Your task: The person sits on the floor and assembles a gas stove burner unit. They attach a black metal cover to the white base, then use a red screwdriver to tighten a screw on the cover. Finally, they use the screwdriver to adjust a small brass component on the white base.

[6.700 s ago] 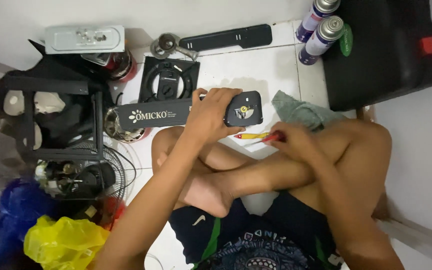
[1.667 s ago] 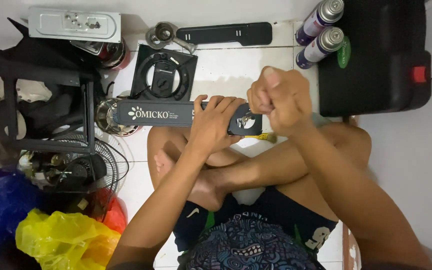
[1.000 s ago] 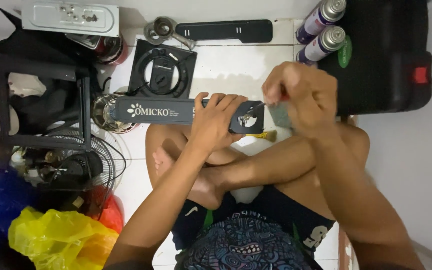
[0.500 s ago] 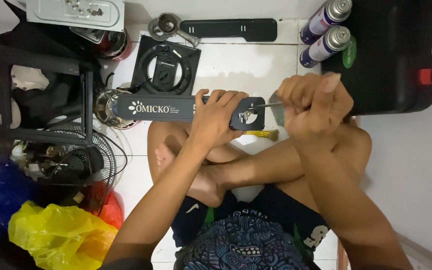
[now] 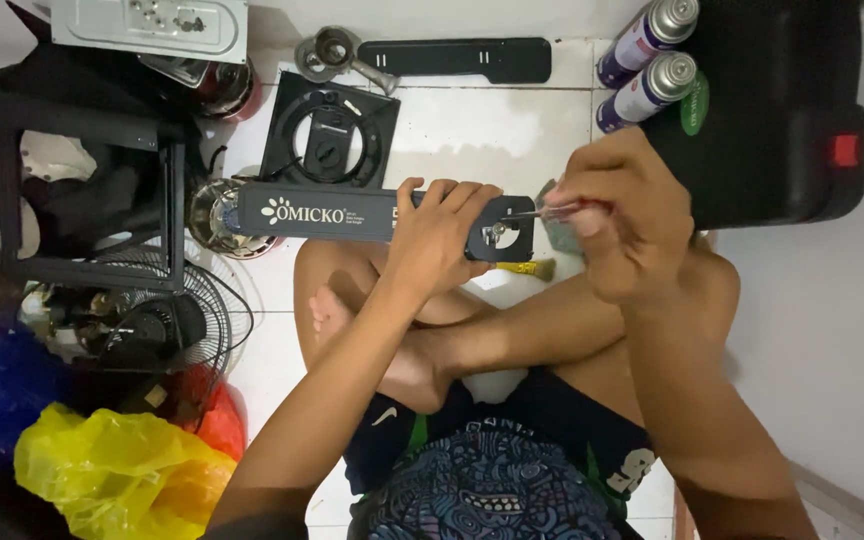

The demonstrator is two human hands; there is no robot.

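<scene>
Head camera is looking straight down at a person sitting cross-legged on a white tiled floor. Their left hand is gripping a long black front panel with pale lettering, the grip wrapped over its top edge near the right end, holding it level above the knees. Their right hand is curled tight around the red handle of a screwdriver, whose thin shaft is pointing left into a round fitting in the panel's right end, just beside the left fingers. The panel is looking stiff, flat and fairly light, probably thin metal or plastic, so it is likely to twist if held far from the screw; taking hold close to the fitting, as the left hand is doing, seems the steadier place. A yellow-handled tool is lying on the floor just below the panel. Beyond the panel, a square black burner frame and a black bar are lying on the tiles. Two purple spray cans are standing beside a black case at upper right. A fan grille and a yellow plastic bag are sitting at left.
</scene>
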